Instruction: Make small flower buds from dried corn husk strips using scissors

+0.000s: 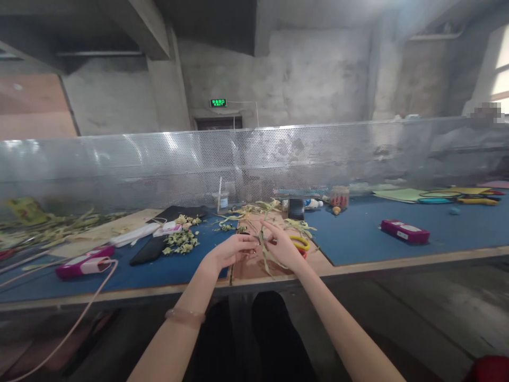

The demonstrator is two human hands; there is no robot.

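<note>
My left hand [234, 249] and my right hand [281, 245] meet over the front edge of the blue-topped table [358, 233]. Both have their fingers pinched on thin pale-green leaf strips [265, 249] that hang down between them. Just right of my right hand lie yellow-handled scissors [300, 243] on a brown board [254, 268]. More loose strips [262, 209] are heaped behind the hands. A small pile of woven pale pieces [182, 240] sits to the left of my left hand.
A magenta box [404, 231] lies to the right, another magenta item [84, 263] with a pink cable to the left. A black mat [159, 241], small cups and bottles [339, 197] stand at the back. A perforated metal screen [254, 159] bounds the far side.
</note>
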